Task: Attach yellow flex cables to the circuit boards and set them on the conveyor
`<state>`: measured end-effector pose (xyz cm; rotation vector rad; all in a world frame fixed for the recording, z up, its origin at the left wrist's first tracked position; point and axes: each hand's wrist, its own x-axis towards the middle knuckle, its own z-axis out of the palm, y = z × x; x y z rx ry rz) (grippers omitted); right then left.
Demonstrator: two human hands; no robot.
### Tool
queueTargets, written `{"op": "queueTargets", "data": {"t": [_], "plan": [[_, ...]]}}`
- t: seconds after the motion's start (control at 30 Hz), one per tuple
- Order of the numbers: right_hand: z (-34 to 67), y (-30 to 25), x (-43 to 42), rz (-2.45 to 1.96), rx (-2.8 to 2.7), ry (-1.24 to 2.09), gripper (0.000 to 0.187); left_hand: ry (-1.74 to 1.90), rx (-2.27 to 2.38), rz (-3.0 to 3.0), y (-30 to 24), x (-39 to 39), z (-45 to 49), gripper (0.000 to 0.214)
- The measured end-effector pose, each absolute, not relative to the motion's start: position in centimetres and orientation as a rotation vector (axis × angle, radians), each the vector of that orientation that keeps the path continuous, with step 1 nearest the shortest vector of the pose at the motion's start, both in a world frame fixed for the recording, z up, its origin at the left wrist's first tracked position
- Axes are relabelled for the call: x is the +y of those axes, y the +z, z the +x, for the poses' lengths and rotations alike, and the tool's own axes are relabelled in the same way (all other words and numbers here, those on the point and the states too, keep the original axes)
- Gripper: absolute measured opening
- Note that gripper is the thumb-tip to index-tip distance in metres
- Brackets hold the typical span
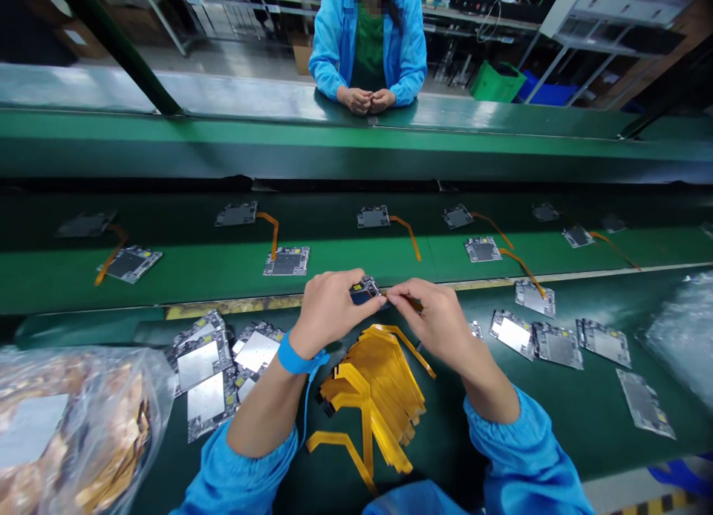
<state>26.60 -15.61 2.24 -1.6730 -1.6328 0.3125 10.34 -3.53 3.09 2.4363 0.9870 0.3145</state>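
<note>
Basically, a workshop with a metal rack [629, 13] at the back; nearer, a green belt [194, 273] carrying spaced boards [287, 261] borders the dark-green worktop [590, 426]. Gold flex cables [384, 381] lie fanned centrally, loose boards [557, 344] either side, probably for short reach. Left hand [331, 307] grips a circuit board [365, 290] near the belt's edge, likely steadying it, while right hand [431, 314] pinches narrow at its right edge, apparently on a mostly hidden orange strip [413, 304].

Blue sleeves [523, 455] (matching corded wristband [296, 357]).
</note>
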Motion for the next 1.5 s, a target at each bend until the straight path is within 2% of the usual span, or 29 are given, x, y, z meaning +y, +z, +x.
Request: {"op": "queueTargets", "data": {"t": [0.3,0.47,0.53,0.6,0.67,0.73,0.8,0.87,0.97,1.1,1.27,1.5], "plan": [[27.3,1.9,-15.4,-1.654,-1.553,0.44,0.014,0.313,0.964,2.393,3.6,-3.5,10.4,0.044],[27.4,1.5,-15.0,-1.6,-1.52,0.636,0.012,0.214,0.794,2.278,3.5,-2.2,9.5,0.031],[27.5,1.1,-14.5,-1.591,-1.453,0.654,0.014,0.268,0.721,2.18,3.0,-1.5,9.0,0.023],[28.1,0.3,-14.0,-1.595,-1.343,0.644,0.019,0.423,0.742,2.094,2.3,-0.8,8.6,0.028],[29.3,-0.7,-13.4,-1.662,-1.222,0.547,0.027,0.607,0.861,2.097,1.3,0.0,8.3,0.037],[30.9,-1.4,-13.0,-1.822,-1.178,0.288,0.035,0.706,0.991,2.175,0.3,0.9,8.0,0.043],[32.4,-1.8,-13.0,-1.982,-1.224,-0.025,0.041,0.659,1.076,2.269,-0.7,1.8,7.7,0.044],[33.1,-1.6,-13.3,-2.058,-1.322,-0.151,0.038,0.547,1.141,2.345,-1.6,2.6,7.6,0.042],[32.4,-0.8,-13.9,-2.035,-1.509,0.061,0.023,0.375,1.161,2.481,-2.7,3.1,7.8,0.041],[29.3,0.3,-14.3,-1.943,-1.828,0.239,0.014,0.172,1.117,2.628,-3.8,3.1,8.5,0.045],[25.4,1.1,-14.7,-1.759,-2.235,0.533,0.011,0.019,1.167,2.66,-4.3,3.8,9.1,0.056],[20.5,1.0,-16.2,-1.538,-2.604,0.72,0.014,-0.183,1.193,2.65,-3.4,5.8,9.2,0.065]]}}
